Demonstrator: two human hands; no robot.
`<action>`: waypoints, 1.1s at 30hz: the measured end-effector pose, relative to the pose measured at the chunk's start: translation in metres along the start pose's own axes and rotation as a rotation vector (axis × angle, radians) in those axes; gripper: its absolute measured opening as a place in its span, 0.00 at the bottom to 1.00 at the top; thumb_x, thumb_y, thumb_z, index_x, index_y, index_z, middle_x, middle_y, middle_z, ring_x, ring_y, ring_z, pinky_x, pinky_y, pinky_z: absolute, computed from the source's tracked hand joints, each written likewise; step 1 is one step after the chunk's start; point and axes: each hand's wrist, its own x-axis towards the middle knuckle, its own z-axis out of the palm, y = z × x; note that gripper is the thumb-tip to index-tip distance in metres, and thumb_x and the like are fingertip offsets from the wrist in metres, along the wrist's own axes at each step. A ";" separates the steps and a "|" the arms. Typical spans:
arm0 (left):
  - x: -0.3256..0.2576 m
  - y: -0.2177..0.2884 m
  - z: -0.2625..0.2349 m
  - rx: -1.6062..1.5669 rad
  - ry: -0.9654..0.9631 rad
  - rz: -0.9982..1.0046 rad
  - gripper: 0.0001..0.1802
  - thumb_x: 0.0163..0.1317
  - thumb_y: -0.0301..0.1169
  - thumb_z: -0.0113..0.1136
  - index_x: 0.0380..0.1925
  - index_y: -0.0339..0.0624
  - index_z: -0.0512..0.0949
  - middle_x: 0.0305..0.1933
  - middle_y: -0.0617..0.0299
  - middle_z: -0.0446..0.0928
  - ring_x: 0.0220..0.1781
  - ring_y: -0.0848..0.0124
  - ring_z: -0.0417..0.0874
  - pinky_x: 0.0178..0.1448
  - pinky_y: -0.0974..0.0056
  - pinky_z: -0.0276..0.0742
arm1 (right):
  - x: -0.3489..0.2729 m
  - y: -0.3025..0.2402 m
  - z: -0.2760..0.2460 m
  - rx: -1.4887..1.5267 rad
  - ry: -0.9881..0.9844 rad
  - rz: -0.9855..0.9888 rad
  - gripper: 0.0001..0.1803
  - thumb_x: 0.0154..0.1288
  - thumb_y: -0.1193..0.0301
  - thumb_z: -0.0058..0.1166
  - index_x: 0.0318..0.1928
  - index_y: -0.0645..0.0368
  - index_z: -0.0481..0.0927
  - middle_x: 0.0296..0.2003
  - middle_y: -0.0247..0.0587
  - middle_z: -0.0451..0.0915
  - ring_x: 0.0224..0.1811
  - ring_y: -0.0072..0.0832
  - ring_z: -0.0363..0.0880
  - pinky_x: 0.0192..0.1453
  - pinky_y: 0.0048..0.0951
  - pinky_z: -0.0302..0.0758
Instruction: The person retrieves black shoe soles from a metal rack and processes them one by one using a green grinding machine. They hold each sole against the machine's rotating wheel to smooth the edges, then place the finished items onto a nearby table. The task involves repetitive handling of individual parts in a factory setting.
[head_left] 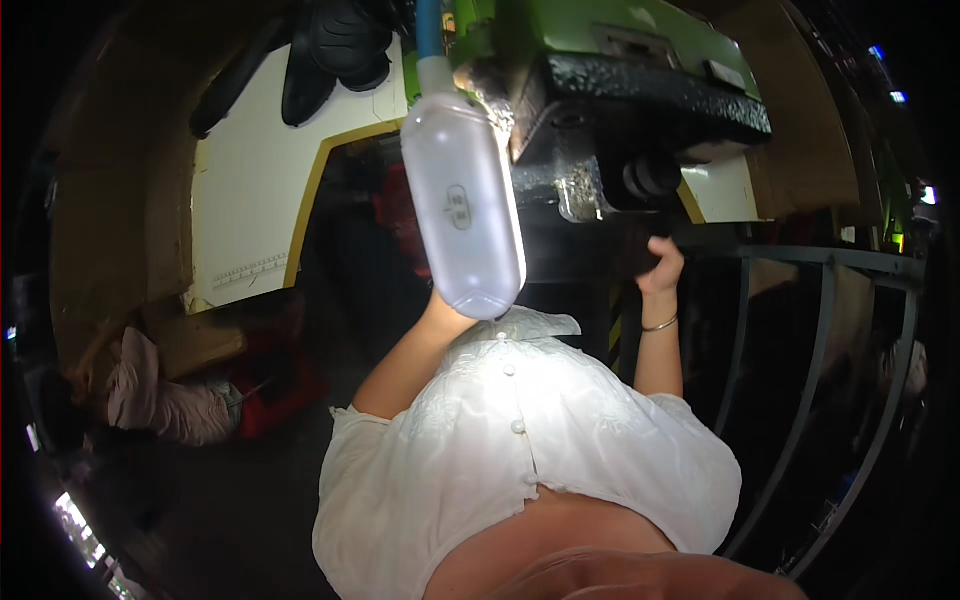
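Observation:
A translucent white plastic bottle (465, 200) hangs upside down from a blue tube (428, 25) on a green and black machine (640, 90). My left hand (441, 308) is under the bottle's lower end and holds it; the fingers are mostly hidden behind it. My right hand (661, 264), with a thin bangle on the wrist, is raised below the machine. Its fingers curl around a dark handle (634, 250) that is hard to make out in the shadow. A black round knob (652, 175) sticks out just above that hand. My white buttoned blouse (520, 450) fills the lower middle.
A grey metal railing (830, 330) curves along the right. A white panel with a yellow edge (255, 190) stands behind on the left, with black objects (335, 50) hanging above it. Another person in light clothes (160, 400) crouches low at the left beside something red (280, 390).

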 end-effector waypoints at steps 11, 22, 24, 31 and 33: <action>-0.033 0.007 -0.091 -0.037 0.107 -0.092 0.14 0.62 0.27 0.46 0.47 0.34 0.66 0.42 0.60 0.74 0.40 0.77 0.76 0.43 0.70 0.74 | -0.010 0.053 0.144 0.327 0.179 -0.193 0.24 0.56 0.56 0.40 0.44 0.62 0.74 0.43 0.44 0.76 0.46 0.37 0.74 0.53 0.36 0.69; -0.038 -0.056 -0.081 0.758 -0.139 -0.119 0.14 0.52 0.25 0.56 0.40 0.34 0.76 0.34 0.62 0.79 0.35 0.77 0.77 0.41 0.70 0.73 | 0.006 0.048 0.155 -0.452 -0.348 -0.049 0.16 0.54 0.69 0.50 0.43 0.64 0.72 0.36 0.32 0.73 0.38 0.18 0.69 0.44 0.20 0.65; -0.028 -0.040 -0.050 0.749 -0.166 -0.039 0.15 0.52 0.25 0.59 0.41 0.34 0.76 0.36 0.61 0.79 0.36 0.77 0.77 0.41 0.70 0.73 | 0.008 0.036 0.162 -0.549 -0.392 -0.105 0.17 0.53 0.70 0.52 0.43 0.64 0.73 0.35 0.32 0.73 0.38 0.17 0.69 0.45 0.20 0.66; 0.013 0.004 -0.005 0.778 0.084 0.400 0.14 0.50 0.29 0.66 0.35 0.34 0.78 0.31 0.57 0.78 0.32 0.74 0.77 0.39 0.70 0.72 | 0.015 0.018 0.125 -0.095 -0.122 -0.540 0.18 0.53 0.70 0.44 0.41 0.72 0.72 0.35 0.46 0.78 0.37 0.29 0.77 0.46 0.29 0.72; 0.019 0.029 0.007 0.938 0.178 0.534 0.13 0.45 0.32 0.69 0.27 0.34 0.79 0.24 0.57 0.77 0.25 0.70 0.78 0.32 0.68 0.72 | 0.013 0.021 0.117 -0.071 -0.026 -0.483 0.18 0.56 0.69 0.42 0.43 0.70 0.72 0.39 0.46 0.77 0.43 0.31 0.76 0.50 0.30 0.70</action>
